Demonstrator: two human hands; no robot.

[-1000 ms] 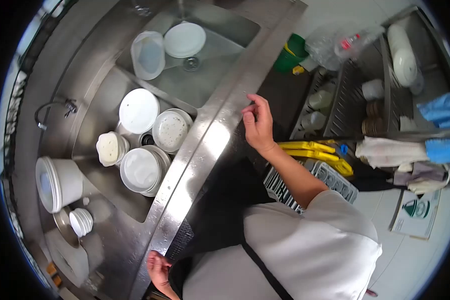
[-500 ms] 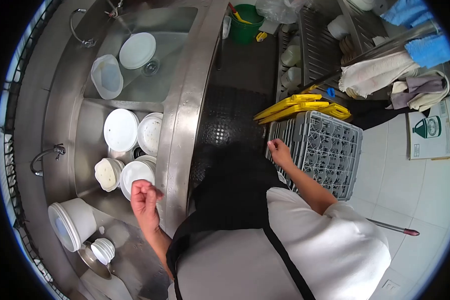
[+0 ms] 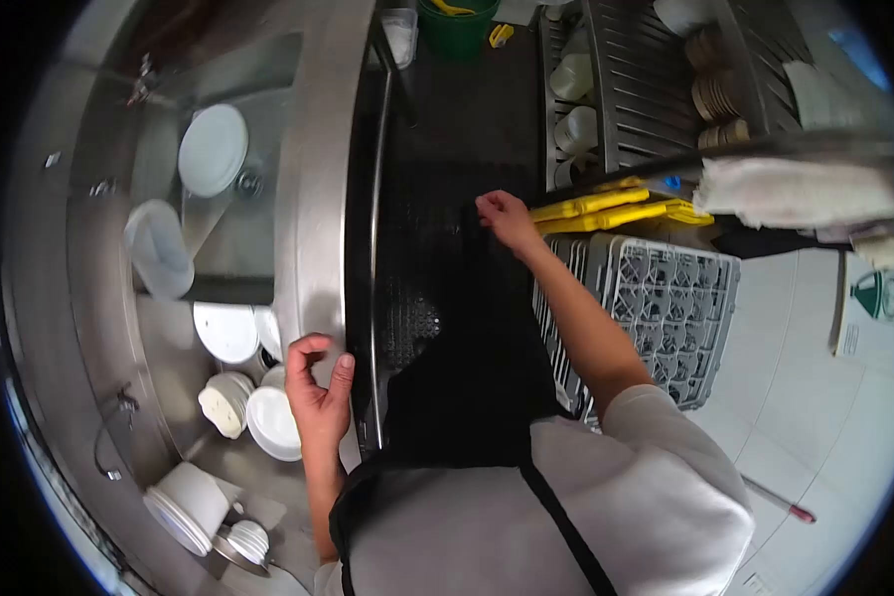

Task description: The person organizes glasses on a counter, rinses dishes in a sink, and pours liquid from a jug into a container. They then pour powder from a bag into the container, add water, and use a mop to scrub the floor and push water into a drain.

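Observation:
My left hand (image 3: 320, 385) hovers over the front edge of the steel sink (image 3: 320, 179), its fingers half curled and the thumb apart, holding nothing. Beside it in the lower basin are stacked white bowls (image 3: 276, 425), a stack of cream-coloured bowls (image 3: 224, 399) and white plates (image 3: 226, 333). My right hand (image 3: 507, 221) is out over the dark floor mat, close to some yellow folded boards or signs (image 3: 591, 206). Its fingers are loosely curled together, and nothing shows in them.
Grey dish racks (image 3: 666, 308) stand at the right, below a metal shelf (image 3: 646, 79) with stacked dishes. Cloths (image 3: 800, 194) hang from a rail. The upper basin holds a white plate (image 3: 213, 149) and a translucent tub (image 3: 159, 250). A green bucket (image 3: 457, 30) stands ahead.
My view and body have shifted forward along the sink. My right hand has moved forward from beside the racks to over the mat. My left hand's thumb has spread from its fingers.

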